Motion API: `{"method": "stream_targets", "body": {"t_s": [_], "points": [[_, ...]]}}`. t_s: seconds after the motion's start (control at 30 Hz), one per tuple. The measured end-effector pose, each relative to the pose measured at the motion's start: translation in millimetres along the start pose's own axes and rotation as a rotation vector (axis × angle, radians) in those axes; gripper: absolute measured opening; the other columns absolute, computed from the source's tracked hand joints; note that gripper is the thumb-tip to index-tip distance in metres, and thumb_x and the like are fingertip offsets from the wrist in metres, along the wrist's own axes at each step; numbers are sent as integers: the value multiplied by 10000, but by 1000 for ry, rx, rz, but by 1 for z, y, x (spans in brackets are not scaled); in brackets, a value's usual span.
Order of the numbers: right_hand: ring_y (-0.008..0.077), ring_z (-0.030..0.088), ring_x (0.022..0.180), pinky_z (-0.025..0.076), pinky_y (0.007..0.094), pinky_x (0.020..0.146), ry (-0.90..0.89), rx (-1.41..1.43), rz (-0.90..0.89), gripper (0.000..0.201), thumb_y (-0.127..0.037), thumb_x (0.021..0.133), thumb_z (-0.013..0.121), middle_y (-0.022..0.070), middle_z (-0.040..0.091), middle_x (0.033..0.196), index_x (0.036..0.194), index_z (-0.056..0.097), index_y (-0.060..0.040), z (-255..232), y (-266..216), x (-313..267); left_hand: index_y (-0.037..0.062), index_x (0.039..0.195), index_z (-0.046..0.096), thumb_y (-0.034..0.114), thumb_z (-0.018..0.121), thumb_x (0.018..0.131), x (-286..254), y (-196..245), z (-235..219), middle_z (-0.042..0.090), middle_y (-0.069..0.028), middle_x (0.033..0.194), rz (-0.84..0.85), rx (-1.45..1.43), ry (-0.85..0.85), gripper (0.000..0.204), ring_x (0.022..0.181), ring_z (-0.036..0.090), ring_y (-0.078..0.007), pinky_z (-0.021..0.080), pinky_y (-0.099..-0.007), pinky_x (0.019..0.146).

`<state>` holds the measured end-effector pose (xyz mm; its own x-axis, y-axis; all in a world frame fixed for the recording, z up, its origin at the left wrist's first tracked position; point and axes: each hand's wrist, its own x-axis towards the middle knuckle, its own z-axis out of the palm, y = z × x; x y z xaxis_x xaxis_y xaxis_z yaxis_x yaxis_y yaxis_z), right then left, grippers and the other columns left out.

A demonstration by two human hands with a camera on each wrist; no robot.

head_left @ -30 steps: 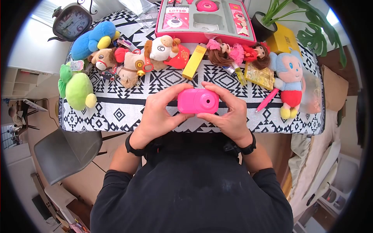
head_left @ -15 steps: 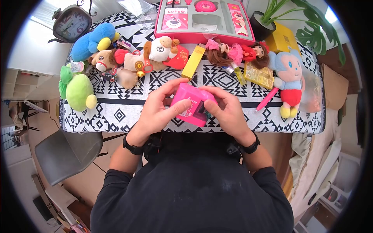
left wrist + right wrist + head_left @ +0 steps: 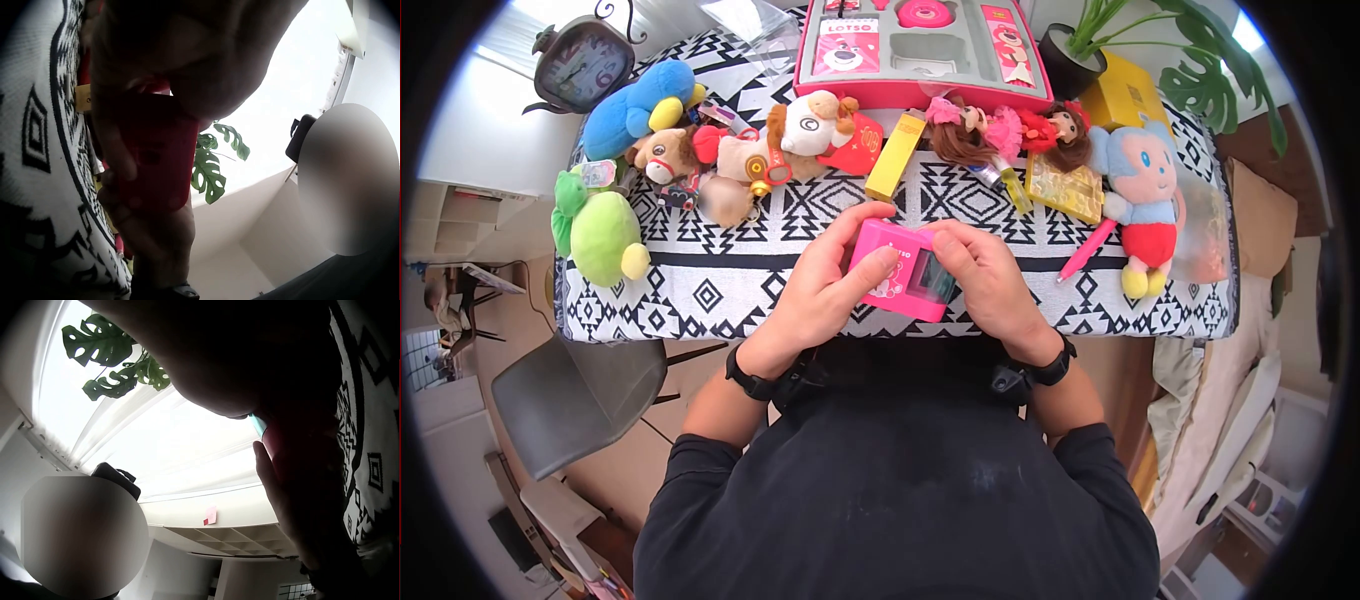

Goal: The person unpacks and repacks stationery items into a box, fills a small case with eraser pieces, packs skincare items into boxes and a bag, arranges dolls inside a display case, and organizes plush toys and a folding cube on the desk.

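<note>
The pink device (image 3: 890, 285) sits between your 2 hands, held over the patterned cloth (image 3: 750, 292) close to your edge of the table, its printed face tilted up and its dark, see-through window (image 3: 930, 278) toward the right. Your left hand (image 3: 812, 292) grips its left end, the thumb laid across the printed face and the other fingers bent round the far side. Your right hand (image 3: 998, 290) pinches its right end beside the window, thumb and fingers curled in close; you can't tell exactly where each fingertip lands. Just beyond the device stands a slim yellow box (image 3: 895, 155), lying at a slant, with a red pouch (image 3: 858, 143) to its left and 2 dolls (image 3: 970, 135) (image 3: 1060, 137) to its right. Right of the device you have a pink pen (image 3: 1088, 250), then a pale blue plush (image 3: 1145, 200) in red shorts. Well left of the device lies a green plush (image 3: 605, 235), with a blue plush (image 3: 640, 110) farther back. Farthest beyond the device, you see an open pink box (image 3: 940, 97) with a grey insert, flanked by a clock (image 3: 585, 65) to the left and a potted plant (image 3: 1072, 62) to the right.
</note>
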<state>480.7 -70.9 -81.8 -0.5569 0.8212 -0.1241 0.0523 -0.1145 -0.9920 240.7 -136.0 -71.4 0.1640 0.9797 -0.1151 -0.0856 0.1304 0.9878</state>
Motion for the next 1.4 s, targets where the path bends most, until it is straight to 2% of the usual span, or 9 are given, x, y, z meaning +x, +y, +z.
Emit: {"method": "stream_targets", "body": {"t_s": [0.33, 0.6, 1.03, 1.13, 1.2, 1.23, 1.27, 1.37, 1.4], "points": [[104, 633, 966, 545, 315, 871, -106, -105, -89, 489, -427, 1244, 601, 28, 734, 1065, 1414, 698, 22, -7, -5, -3, -3, 1678, 503, 183, 733, 1159, -4, 5, -3, 710, -72, 1345, 17, 11, -13, 598, 1221, 669, -117, 551, -312, 1088], [137, 766, 1107, 615, 328, 997, 3, 67, -107, 547, -336, 1054, 899, 96, 817, 1206, 1412, 720, 37, 1, -14, -7, -1, 1739, 434, 178, 800, 1113, -6, 1, -4, 675, -103, 1448, 161, 7, -6, 747, 1308, 667, -161, 535, -333, 1149], [159, 813, 1086, 640, 338, 995, 127, -125, -244, 554, -267, 945, 976, 129, 859, 1163, 1352, 779, 53, -1, -17, -10, -60, 1599, 567, 159, 1000, 930, -7, 2, 3, 773, -148, 1419, 181, 123, 78, 827, 1286, 759, -198, 602, -366, 1128], [130, 788, 998, 633, 315, 912, 126, -115, -225, 474, -293, 1003, 933, 90, 852, 1091, 1306, 800, 47, -3, -14, -7, -40, 1575, 587, 160, 964, 973, -6, 13, 1, 791, -127, 1327, 94, 74, 60, 738, 1200, 774, -177, 617, -356, 1084], [97, 737, 902, 604, 298, 822, 43, 17, 45, 402, -321, 1066, 876, 38, 820, 1013, 1218, 822, 47, -9, -13, 1, -16, 1554, 602, 151, 906, 1031, -2, 21, 1, 788, -90, 1216, -99, -97, 34, 628, 1098, 775, -146, 623, -349, 1044], [70, 675, 794, 557, 276, 719, 30, 7, -9, 454, -419, 1139, 778, -11, 766, 915, 1108, 838, 29, -8, -9, 4, 5, 1523, 631, 199, 816, 1108, 0, 22, 1, 766, -70, 1155, -60, -80, 27, 495, 1005, 773, -130, 670, -336, 888], [70, 675, 794, 557, 276, 719, 29, 7, -11, 454, -419, 1139, 778, -11, 766, 915, 1108, 838, 29, -9, -4, 8, 5, 1523, 631, 199, 816, 1108, 4, 24, -1, 766, -70, 1155, -58, -79, 28, 495, 1005, 773, -130, 670, -336, 888], [53, 617, 663, 495, 256, 604, -55, 32, 149, 648, -595, 1190, 607, -10, 722, 776, 968, 840, -32, -10, -7, 10, 7, 1449, 680, 332, 667, 1188, 12, 23, -1, 777, -91, 1123, -237, -286, -56, 417, 902, 815, -165, 680, -323, 572], [53, 617, 663, 495, 256, 604, -55, 33, 150, 648, -595, 1190, 607, -10, 722, 776, 968, 840, -32, -10, -6, 10, 7, 1449, 680, 332, 667, 1188, 12, 24, -2, 777, -91, 1123, -239, -286, -56, 417, 902, 815, -165, 680, -323, 572]]}}
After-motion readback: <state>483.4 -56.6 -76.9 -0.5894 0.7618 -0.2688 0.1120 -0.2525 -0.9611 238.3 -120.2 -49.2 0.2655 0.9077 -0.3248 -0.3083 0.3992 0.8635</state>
